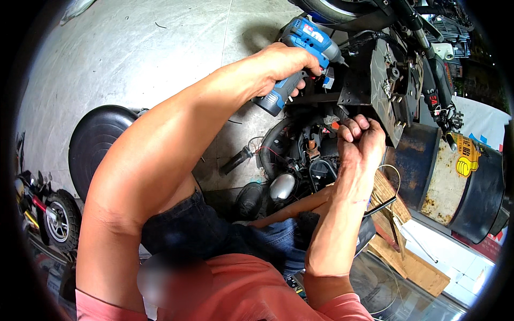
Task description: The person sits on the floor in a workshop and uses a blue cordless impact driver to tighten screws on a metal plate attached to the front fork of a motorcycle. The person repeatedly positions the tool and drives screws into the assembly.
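Note:
A blue cordless drill (309, 38) is in my left hand (284, 63), with the fingers wrapped round its grip. Its bit points right, toward a black metal box (355, 85), and the tip appears just short of the box's near face. My right hand (364, 140) is closed at the lower edge of that box, fingers curled in. Whatever those fingers may hold is hidden. On the box's right side sits a grey metal plate (390, 88) with bolts and small fittings.
Beneath my hands lie cables and dark vehicle parts with a handlebar grip (235, 161). A rusty drum (436, 176) and wooden boards (409, 262) are at right. A round black stool seat (99, 150) stands left, with a small wheel (63, 219) beyond. A tyre (332, 10) is at the top.

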`<action>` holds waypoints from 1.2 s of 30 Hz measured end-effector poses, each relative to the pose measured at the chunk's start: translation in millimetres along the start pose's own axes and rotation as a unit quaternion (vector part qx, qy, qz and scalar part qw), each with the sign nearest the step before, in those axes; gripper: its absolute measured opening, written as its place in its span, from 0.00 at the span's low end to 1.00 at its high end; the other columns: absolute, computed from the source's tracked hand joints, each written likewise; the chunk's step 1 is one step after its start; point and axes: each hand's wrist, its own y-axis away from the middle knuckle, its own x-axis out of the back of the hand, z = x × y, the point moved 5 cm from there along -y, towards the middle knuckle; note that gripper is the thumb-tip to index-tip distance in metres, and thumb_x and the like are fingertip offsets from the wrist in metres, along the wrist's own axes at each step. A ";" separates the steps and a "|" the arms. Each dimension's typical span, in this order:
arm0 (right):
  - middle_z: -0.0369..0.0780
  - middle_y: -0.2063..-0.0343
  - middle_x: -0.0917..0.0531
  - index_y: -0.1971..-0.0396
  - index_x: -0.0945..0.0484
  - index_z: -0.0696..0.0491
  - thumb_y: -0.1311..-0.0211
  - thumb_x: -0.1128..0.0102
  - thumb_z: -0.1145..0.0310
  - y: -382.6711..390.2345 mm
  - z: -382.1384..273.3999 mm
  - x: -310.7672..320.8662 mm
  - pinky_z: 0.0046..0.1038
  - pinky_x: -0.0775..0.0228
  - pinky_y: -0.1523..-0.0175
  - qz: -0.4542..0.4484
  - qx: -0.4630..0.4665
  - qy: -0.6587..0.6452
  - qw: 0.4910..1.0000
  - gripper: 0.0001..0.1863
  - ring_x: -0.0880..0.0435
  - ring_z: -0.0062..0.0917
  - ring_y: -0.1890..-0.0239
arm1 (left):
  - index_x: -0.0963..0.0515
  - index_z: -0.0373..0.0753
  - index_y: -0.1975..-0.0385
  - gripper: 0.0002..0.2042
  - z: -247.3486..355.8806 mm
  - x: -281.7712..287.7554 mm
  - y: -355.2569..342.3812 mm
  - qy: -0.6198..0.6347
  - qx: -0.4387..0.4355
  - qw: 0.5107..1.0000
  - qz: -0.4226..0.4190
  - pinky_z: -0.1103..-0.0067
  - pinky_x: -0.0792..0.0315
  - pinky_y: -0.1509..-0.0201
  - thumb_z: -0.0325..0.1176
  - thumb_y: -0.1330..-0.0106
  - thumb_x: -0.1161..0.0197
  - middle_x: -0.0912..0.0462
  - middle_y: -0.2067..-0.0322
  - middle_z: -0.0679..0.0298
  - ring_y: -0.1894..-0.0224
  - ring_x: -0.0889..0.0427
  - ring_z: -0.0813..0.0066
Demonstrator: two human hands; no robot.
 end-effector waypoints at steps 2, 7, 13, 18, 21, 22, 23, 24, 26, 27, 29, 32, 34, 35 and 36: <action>0.31 0.79 0.34 0.69 0.34 0.48 0.23 0.60 0.70 -0.3 -3.3 -5.0 0.23 0.47 0.77 -0.015 -0.005 0.005 1.000 0.10 0.40 0.18 0.81 | 0.19 0.47 0.56 0.16 -0.3 0.8 -1.8 0.005 0.001 1.000 0.002 0.71 0.27 0.76 0.41 0.41 0.26 0.20 0.72 0.63 0.78 0.22 0.73; 0.30 0.79 0.34 0.69 0.34 0.48 0.23 0.62 0.72 -7.8 -9.1 -8.7 0.22 0.46 0.78 -0.084 -0.029 0.090 0.992 0.11 0.40 0.16 0.81 | 0.19 0.46 0.56 0.16 -3.6 2.1 -7.8 0.014 0.000 1.000 -0.006 0.72 0.27 0.76 0.41 0.41 0.26 0.20 0.73 0.63 0.78 0.22 0.74; 0.31 0.79 0.35 0.68 0.32 0.48 0.23 0.56 0.72 -13.3 -14.0 6.6 0.21 0.49 0.78 -0.087 -0.024 0.133 0.987 0.09 0.42 0.16 0.81 | 0.18 0.44 0.55 0.16 -1.0 -1.7 -5.0 -0.001 -0.011 1.000 -0.002 0.72 0.26 0.75 0.41 0.41 0.26 0.19 0.74 0.64 0.78 0.22 0.74; 0.30 0.79 0.34 0.72 0.35 0.48 0.24 0.54 0.72 -13.4 -18.7 10.0 0.21 0.47 0.76 -0.132 -0.009 0.209 0.969 0.12 0.41 0.15 0.81 | 0.16 0.38 0.60 0.14 2.3 1.8 -10.4 -0.036 -0.056 0.998 0.000 0.74 0.25 0.73 0.38 0.41 0.26 0.18 0.75 0.64 0.77 0.21 0.76; 0.30 0.80 0.34 0.72 0.34 0.47 0.24 0.52 0.72 -8.1 -17.6 6.1 0.20 0.48 0.77 -0.116 0.010 0.221 0.968 0.12 0.42 0.14 0.82 | 0.15 0.37 0.62 0.12 11.0 1.1 -6.7 -0.099 -0.117 0.988 0.031 0.77 0.25 0.72 0.36 0.41 0.26 0.17 0.75 0.63 0.76 0.21 0.78; 0.29 0.80 0.34 0.72 0.34 0.47 0.24 0.52 0.72 -7.9 -16.8 5.3 0.20 0.48 0.77 -0.114 0.014 0.224 0.968 0.12 0.42 0.14 0.83 | 0.15 0.37 0.62 0.12 10.6 3.5 -11.2 -0.125 -0.149 0.980 0.038 0.78 0.25 0.72 0.36 0.41 0.26 0.16 0.75 0.63 0.76 0.21 0.78; 0.29 0.80 0.34 0.72 0.33 0.47 0.24 0.52 0.72 -8.2 -16.3 4.2 0.20 0.49 0.77 -0.117 0.016 0.222 0.968 0.12 0.42 0.14 0.83 | 0.15 0.37 0.62 0.12 10.1 6.2 -17.1 -0.150 -0.181 0.971 0.044 0.79 0.25 0.71 0.36 0.41 0.26 0.16 0.74 0.63 0.77 0.21 0.79; 0.29 0.81 0.34 0.72 0.33 0.47 0.24 0.51 0.72 -8.7 -16.2 3.1 0.20 0.49 0.78 -0.120 0.017 0.220 0.968 0.11 0.42 0.14 0.83 | 0.15 0.37 0.62 0.12 10.4 9.2 -22.1 -0.176 -0.212 0.960 0.050 0.80 0.26 0.71 0.36 0.42 0.25 0.15 0.74 0.63 0.77 0.21 0.79; 0.29 0.81 0.34 0.72 0.33 0.48 0.24 0.51 0.72 -9.1 -16.5 3.9 0.20 0.49 0.78 -0.118 0.018 0.217 0.969 0.11 0.43 0.14 0.83 | 0.15 0.39 0.61 0.12 8.1 11.7 -27.4 -0.162 -0.192 0.967 0.033 0.79 0.25 0.72 0.37 0.41 0.26 0.17 0.75 0.64 0.77 0.21 0.78; 0.29 0.81 0.34 0.73 0.33 0.48 0.25 0.51 0.72 -8.6 -16.4 4.1 0.20 0.49 0.78 -0.116 0.018 0.216 0.969 0.12 0.43 0.14 0.83 | 0.15 0.39 0.60 0.12 6.3 12.9 -29.0 -0.155 -0.181 0.971 0.024 0.78 0.25 0.72 0.37 0.40 0.26 0.17 0.75 0.65 0.77 0.21 0.78; 0.29 0.81 0.35 0.74 0.34 0.48 0.25 0.51 0.72 -8.9 -17.0 6.9 0.21 0.50 0.78 -0.107 0.017 0.215 0.971 0.13 0.43 0.13 0.83 | 0.16 0.41 0.57 0.14 5.3 9.0 -26.4 -0.090 -0.080 0.992 -0.032 0.76 0.23 0.73 0.39 0.39 0.26 0.18 0.75 0.66 0.77 0.20 0.77; 0.29 0.81 0.35 0.76 0.35 0.47 0.25 0.50 0.72 -8.1 -16.0 6.5 0.21 0.51 0.77 -0.097 0.019 0.220 0.970 0.14 0.44 0.13 0.82 | 0.19 0.43 0.52 0.17 -0.5 8.3 -24.0 -0.041 0.033 0.994 -0.099 0.74 0.22 0.76 0.43 0.37 0.28 0.20 0.74 0.67 0.77 0.20 0.75; 0.29 0.81 0.36 0.77 0.35 0.47 0.25 0.51 0.72 -6.1 -15.2 5.8 0.21 0.51 0.77 -0.090 0.026 0.226 0.970 0.15 0.44 0.13 0.82 | 0.19 0.43 0.51 0.18 -1.5 10.8 -24.4 -0.051 0.066 0.992 -0.096 0.73 0.22 0.76 0.44 0.37 0.28 0.20 0.73 0.66 0.76 0.19 0.74; 0.29 0.81 0.36 0.77 0.35 0.47 0.25 0.51 0.72 -5.5 -15.2 5.2 0.21 0.52 0.77 -0.090 0.027 0.228 0.969 0.15 0.44 0.13 0.82 | 0.18 0.42 0.53 0.18 0.8 12.4 -26.8 -0.084 0.036 0.993 -0.072 0.74 0.22 0.74 0.44 0.38 0.26 0.19 0.73 0.65 0.76 0.19 0.74; 0.28 0.81 0.37 0.77 0.35 0.47 0.25 0.51 0.72 -4.8 -15.1 4.7 0.21 0.52 0.77 -0.090 0.028 0.230 0.969 0.15 0.44 0.13 0.82 | 0.17 0.42 0.54 0.18 3.6 13.4 -28.5 -0.116 0.006 0.992 -0.047 0.74 0.22 0.72 0.45 0.39 0.25 0.18 0.73 0.64 0.75 0.19 0.74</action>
